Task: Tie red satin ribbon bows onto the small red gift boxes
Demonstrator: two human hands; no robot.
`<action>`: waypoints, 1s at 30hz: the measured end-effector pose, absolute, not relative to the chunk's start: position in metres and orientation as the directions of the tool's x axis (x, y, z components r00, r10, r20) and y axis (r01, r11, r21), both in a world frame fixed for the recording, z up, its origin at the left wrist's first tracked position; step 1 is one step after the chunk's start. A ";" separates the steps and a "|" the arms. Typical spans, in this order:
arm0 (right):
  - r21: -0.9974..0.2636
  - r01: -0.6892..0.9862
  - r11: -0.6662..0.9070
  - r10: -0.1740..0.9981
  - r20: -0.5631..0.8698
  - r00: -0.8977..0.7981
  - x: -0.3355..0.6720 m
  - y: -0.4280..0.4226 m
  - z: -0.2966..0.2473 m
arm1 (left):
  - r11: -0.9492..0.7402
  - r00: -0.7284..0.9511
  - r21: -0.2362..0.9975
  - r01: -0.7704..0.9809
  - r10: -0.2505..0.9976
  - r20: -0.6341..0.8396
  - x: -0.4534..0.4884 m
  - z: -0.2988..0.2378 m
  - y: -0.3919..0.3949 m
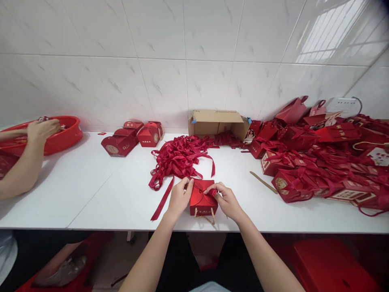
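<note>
A small red gift box with a gold rope handle on its near side stands at the table's front edge. Across its top runs a dark red ribbon, looped at the middle of the lid. At the box's upper left corner, my left hand pinches one part of the ribbon. My right hand has its fingers closed on the ribbon at the right of the lid. A tangled heap of red ribbons lies just behind the box, one strip trailing toward my left wrist.
Finished-looking red boxes with ribbons are piled along the right. A cardboard carton lies open against the wall. Red boxes stand back left. At far left, another person's hand reaches over a red basin. A gold strip lies right.
</note>
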State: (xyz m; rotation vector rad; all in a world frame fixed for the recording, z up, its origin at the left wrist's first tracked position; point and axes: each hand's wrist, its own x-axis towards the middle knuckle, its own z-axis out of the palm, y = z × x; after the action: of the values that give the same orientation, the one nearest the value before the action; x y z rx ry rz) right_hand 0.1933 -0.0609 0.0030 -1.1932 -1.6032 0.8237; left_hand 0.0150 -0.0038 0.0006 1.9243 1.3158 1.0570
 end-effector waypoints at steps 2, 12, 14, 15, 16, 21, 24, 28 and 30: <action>-0.894 0.328 0.304 0.952 0.294 -0.082 0.193 -0.061 0.002 | -0.369 0.181 0.790 0.489 0.929 0.322 0.015 0.000 -0.004; -0.816 0.459 0.352 0.933 0.344 -0.104 0.184 -0.061 0.009 | -0.457 0.089 0.767 0.450 0.878 0.471 0.019 -0.002 -0.008; -0.831 0.450 0.327 0.939 0.339 -0.057 0.180 -0.060 0.010 | -0.454 0.048 0.765 0.457 0.871 0.488 0.019 -0.002 -0.010; -0.844 0.439 0.308 0.944 0.330 -0.028 0.178 -0.059 0.010 | -0.451 0.029 0.763 0.464 0.868 0.495 0.020 -0.001 -0.012; -0.858 0.426 0.287 0.948 0.320 0.005 0.176 -0.058 0.010 | -0.446 0.013 0.764 0.465 0.867 0.498 0.019 -0.001 -0.013; -0.896 0.386 0.219 0.944 0.295 0.150 0.167 -0.055 0.008 | -0.441 0.116 0.863 0.248 0.897 0.426 0.006 0.010 -0.016; -0.898 0.396 0.189 0.938 0.284 0.197 0.164 -0.053 0.006 | -0.447 0.376 0.857 0.257 0.863 0.337 -0.011 0.028 -0.017; -0.877 0.460 0.138 0.934 0.270 0.235 0.162 -0.050 0.009 | -0.588 0.593 0.696 0.412 0.753 0.284 -0.024 0.065 -0.015; -0.852 0.510 0.117 0.940 0.260 0.219 0.161 -0.050 0.014 | -0.685 0.664 0.578 0.443 0.684 0.302 -0.020 0.084 -0.011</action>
State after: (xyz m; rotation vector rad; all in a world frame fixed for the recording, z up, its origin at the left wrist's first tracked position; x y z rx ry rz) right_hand 0.1610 -0.0496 0.0139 -1.5292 -1.4247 0.5612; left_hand -0.0196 -0.0109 0.0841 2.4186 0.8778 0.7043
